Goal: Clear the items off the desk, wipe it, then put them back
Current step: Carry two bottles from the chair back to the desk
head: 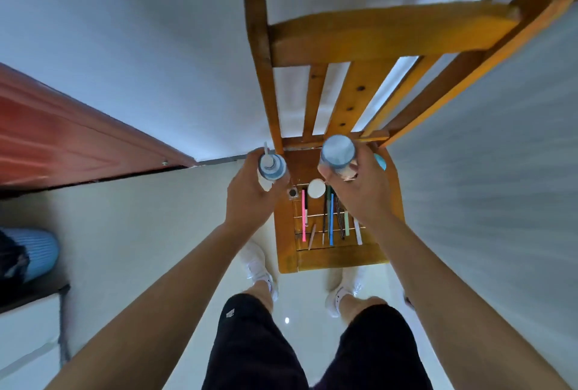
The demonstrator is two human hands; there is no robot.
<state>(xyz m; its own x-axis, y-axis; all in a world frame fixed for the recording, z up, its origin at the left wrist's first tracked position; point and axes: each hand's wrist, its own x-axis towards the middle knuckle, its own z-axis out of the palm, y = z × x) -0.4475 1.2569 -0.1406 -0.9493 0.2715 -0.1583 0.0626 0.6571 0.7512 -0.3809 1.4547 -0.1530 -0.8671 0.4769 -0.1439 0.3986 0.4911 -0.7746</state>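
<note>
I look straight down at a wooden chair (337,260) whose seat holds several pens and pencils (331,220), a pink pen (303,214), a small round white jar (316,188) and a tiny dark pot (293,192). My left hand (250,199) is closed around a blue-and-white pump bottle (271,167), held just above the seat's left rear corner. My right hand (359,192) grips a light blue capped bottle (337,152) over the seat's right rear part. A turquoise object (380,160) peeks out behind my right hand.
The chair back (375,36) rises toward a white wall. A reddish-brown door (62,139) stands at the left. A blue slipper (37,252) lies on the pale floor at far left. My feet in white shoes (259,267) stand at the chair's front edge.
</note>
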